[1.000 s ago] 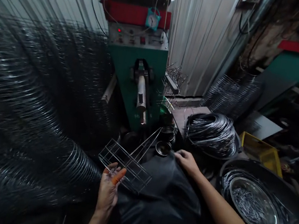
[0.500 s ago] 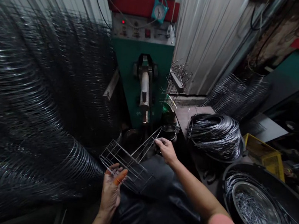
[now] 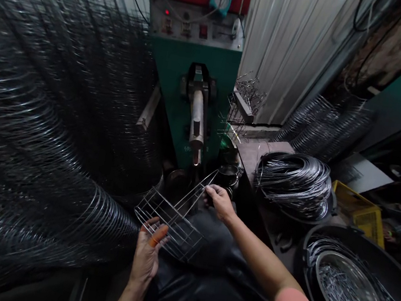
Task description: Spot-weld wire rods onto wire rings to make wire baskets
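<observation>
A silver wire rack (image 3: 171, 216) hangs in front of me above my dark apron. My left hand (image 3: 145, 258) grips its near edge from below, an orange cot on one finger. My right hand (image 3: 218, 201) is closed on the upright wire side of the rack near its top right. Just beyond stands a green welding machine (image 3: 190, 93) with a metal arm pointing down at the rack.
A huge stack of wire rings (image 3: 35, 146) fills the left. A coil of wire rings (image 3: 294, 179) lies on a bench at right, with a black tub (image 3: 353, 289) holding a steel dish of small wire pieces. A yellow crate (image 3: 360, 212) sits behind.
My right hand has moved from the apron near the small bowls to the rack's upright side and closed on it. My left hand has kept its hold.
</observation>
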Tool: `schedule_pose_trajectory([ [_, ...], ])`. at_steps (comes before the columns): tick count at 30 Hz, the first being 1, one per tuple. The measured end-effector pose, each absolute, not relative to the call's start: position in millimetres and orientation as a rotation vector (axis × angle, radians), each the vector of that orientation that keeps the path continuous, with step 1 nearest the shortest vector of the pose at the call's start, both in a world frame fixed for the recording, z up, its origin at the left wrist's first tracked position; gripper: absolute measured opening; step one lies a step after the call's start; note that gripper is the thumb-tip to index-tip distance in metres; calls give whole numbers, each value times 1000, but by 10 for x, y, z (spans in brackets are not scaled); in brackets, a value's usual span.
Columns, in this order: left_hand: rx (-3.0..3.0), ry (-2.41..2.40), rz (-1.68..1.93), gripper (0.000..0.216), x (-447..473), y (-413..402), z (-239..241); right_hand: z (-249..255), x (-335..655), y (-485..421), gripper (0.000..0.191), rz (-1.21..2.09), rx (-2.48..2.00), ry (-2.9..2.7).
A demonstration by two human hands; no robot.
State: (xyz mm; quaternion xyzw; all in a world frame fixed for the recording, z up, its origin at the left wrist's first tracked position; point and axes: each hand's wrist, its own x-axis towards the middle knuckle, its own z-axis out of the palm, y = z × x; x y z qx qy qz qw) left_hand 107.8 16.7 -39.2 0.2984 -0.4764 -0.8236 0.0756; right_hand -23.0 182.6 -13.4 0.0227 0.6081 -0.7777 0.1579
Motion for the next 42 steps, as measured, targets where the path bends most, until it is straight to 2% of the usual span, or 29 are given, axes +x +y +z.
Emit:
schedule_pose_trajectory([
  [17, 939, -1366, -2496, 44, 812, 122, -458, -206, -500, 1609, 30, -2337, 101, 1741],
  [22, 968, -1367, -2499, 51, 649, 89, -416, -230, -665, 1538, 29, -2368, 106, 1720],
  [33, 1011, -1523, -2422, 48, 415, 25, -247, -216, -924, 1467, 31, -2390, 99, 1671],
  [39, 1050, -1530, -2395, 47, 412, 16, -184, -181, -916, 1509, 35, -2326, 169, 1660],
  [42, 1024, -1514, -2363, 47, 409, 45, -211, -183, -683, 1662, 36, -2157, 64, 1782],
])
